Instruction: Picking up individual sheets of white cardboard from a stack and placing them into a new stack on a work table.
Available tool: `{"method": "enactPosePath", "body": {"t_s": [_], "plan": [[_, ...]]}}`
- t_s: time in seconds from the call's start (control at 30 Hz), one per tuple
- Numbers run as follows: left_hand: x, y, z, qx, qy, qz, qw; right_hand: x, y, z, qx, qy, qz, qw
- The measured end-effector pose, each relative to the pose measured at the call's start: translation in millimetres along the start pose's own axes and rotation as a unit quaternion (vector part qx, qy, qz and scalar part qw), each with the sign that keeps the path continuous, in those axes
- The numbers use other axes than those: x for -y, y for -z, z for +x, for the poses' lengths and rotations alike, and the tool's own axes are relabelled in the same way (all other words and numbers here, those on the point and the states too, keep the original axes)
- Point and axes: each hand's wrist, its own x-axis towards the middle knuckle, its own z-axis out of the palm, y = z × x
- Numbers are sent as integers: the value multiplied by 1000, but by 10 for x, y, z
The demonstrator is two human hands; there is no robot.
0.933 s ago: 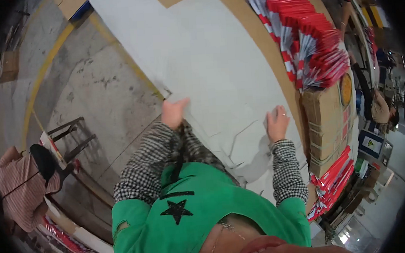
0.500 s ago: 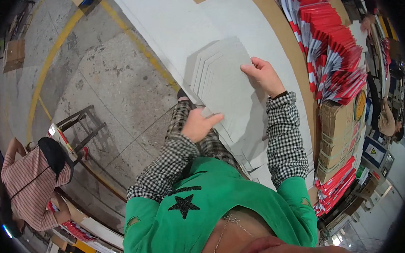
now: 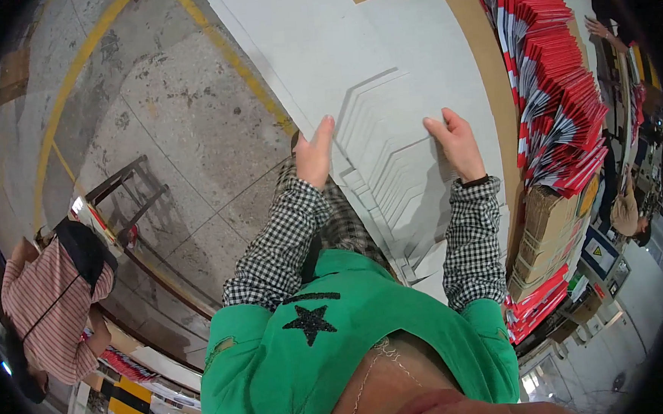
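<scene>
Several thin pale-grey sheets with angled ends (image 3: 397,157) lie between my hands, overlapping in a stepped fan on a white board (image 3: 299,49). My left hand (image 3: 314,153) is at the left edge of the sheets, fingers pointing away from me and thumb apart. On their right side, my right hand (image 3: 458,144) stands with thumb and fingers spread, near or touching the sheets; exact contact is unclear. No sheet is visibly gripped in either hand. The near ends of the sheets reach toward my green top.
Folded red, white and silver pieces (image 3: 547,65) are packed in a long row at the right, beside a strapped cardboard bundle (image 3: 542,232). Brown cardboard (image 3: 481,38) edges the board. A co-worker in a striped shirt (image 3: 60,299) is at the left, near a metal frame (image 3: 125,178).
My left hand has moved up and turned to point away from me; my right hand has shifted slightly right. The sheets now lie in two stepped groups instead of one broad fan.
</scene>
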Motion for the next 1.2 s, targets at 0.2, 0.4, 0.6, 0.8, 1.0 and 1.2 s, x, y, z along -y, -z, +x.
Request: {"method": "enactPosePath", "body": {"t_s": [0.2, 0.4, 0.6, 0.8, 1.0, 1.2], "plan": [[9, -16, 30, 37, 47, -111, 992, -44, 30, 69, 9, -16, -74, 997], [142, 73, 75, -20, 65, -97, 993, 498, 148, -264, -92, 21, 198, 976], [-103, -104, -17, 19, 6, -157, 987, 7, -153, 133, 18, 11, -87, 996], [5, -12, 27, 14, 26, -195, 980, 4, -261, 70, 3, 37, -119, 992], [21, 18, 4, 11, 15, -175, 984, -74, -319, 77, -16, 46, -149, 988], [6, -65, 27, -43, 8, 130, 991, -183, -268, 115, -59, 87, -145, 984]]}}
